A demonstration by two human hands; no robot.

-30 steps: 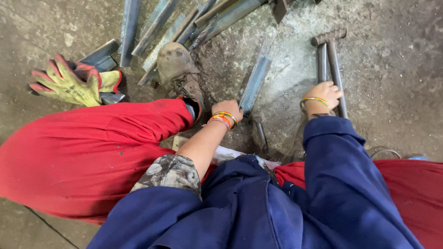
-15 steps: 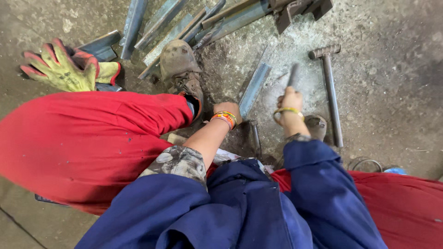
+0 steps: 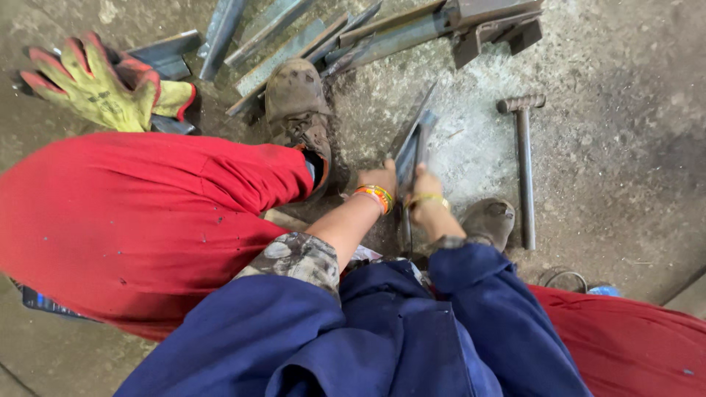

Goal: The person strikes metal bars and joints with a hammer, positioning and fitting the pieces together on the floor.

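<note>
- My red trousers (image 3: 140, 220) fill the left, my boot (image 3: 298, 110) planted among steel bars (image 3: 382, 33) on the gritty floor (image 3: 625, 147).
- The hammer (image 3: 523, 169) lies to the right, untouched.
- A yellow glove (image 3: 95, 84) rests top left.
- My left hand (image 3: 379, 180) and right hand (image 3: 425, 187) sit close together, both clamped on the flat metal strip (image 3: 412, 147) between my feet.

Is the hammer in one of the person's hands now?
No, the hammer lies alone on the floor, while both hands hold the metal strip.
</note>
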